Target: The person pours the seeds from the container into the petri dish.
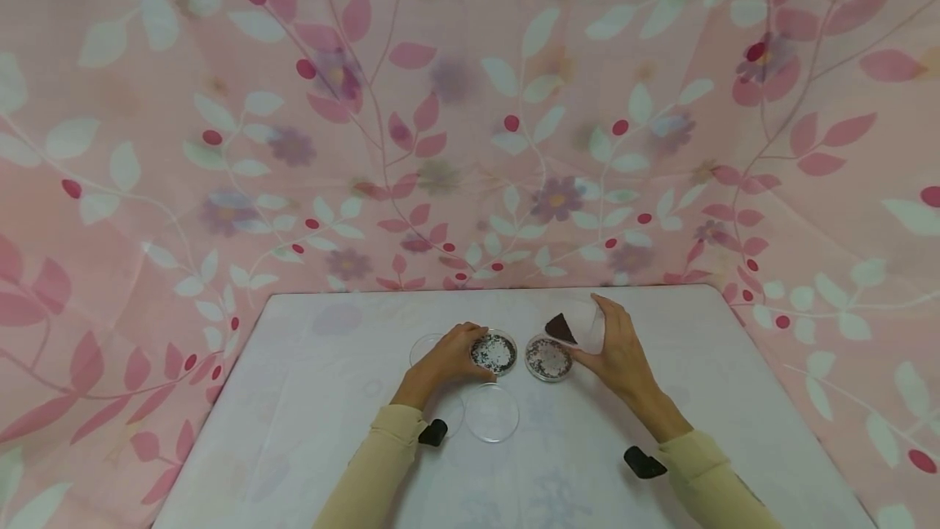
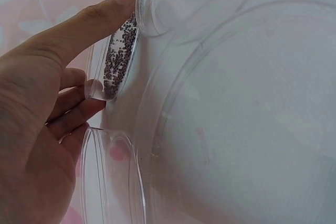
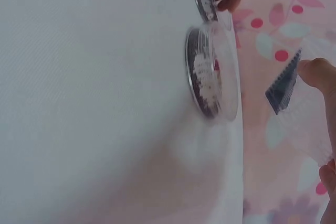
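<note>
My left hand (image 1: 450,356) grips the rim of a petri dish (image 1: 494,353) between thumb and fingers; dark grains over white lie in it. In the left wrist view the thumb presses the near side of this dish (image 2: 119,59). Just right of it stands a second petri dish (image 1: 547,359), with similar dark and white contents. Above and beside that dish, my right hand (image 1: 622,362) holds a tilted clear plastic container (image 1: 590,323). Dark grains (image 3: 283,88) have gathered in its lower corner. Whether it is a cup or a bag I cannot tell.
Several clear round dish parts lie around my left hand: one (image 1: 492,413) in front, another (image 1: 451,416) partly behind my wrist, and one (image 1: 423,347) at the left. The white table (image 1: 624,464) ends at a pink floral cloth (image 1: 470,104).
</note>
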`<state>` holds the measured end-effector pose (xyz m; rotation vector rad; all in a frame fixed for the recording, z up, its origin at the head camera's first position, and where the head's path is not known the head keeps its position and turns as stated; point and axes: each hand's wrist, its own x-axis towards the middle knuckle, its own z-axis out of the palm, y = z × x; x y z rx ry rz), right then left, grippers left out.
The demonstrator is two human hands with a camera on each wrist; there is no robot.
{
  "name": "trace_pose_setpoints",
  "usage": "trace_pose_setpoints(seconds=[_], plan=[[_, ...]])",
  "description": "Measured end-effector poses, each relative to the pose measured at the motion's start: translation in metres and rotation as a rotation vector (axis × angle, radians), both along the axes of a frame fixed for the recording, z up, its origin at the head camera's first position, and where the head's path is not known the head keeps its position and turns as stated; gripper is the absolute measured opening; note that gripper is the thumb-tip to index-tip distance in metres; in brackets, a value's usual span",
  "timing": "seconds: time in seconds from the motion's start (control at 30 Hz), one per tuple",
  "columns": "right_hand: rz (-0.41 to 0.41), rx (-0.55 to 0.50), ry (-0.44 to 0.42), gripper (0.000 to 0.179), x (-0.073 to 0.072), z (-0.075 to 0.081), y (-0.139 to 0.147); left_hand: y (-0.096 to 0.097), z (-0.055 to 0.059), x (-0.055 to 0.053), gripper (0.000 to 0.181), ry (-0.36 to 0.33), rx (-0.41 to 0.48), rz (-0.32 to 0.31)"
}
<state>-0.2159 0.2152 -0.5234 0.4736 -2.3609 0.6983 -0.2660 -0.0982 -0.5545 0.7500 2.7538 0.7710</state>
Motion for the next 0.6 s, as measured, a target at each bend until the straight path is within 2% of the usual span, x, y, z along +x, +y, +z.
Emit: trace_pose_setpoints(seconds=[0.33,0.47,0.6], plan=[[-0.073,-0.112,0.02,0.104,0.011,-0.015,0.032,0.0,0.001,0.001,0.093,-0.003,-0.002,0.001],[-0.103,-0.168,-0.003,0.101,0.017,-0.02,0.041,0.0,-0.001,0.001,0.093,0.006,-0.009,-0.002],[-0.141,-0.234,-0.069,0.101,0.023,-0.026,0.049,-0.001,-0.001,0.0,0.093,0.01,-0.001,-0.006]])
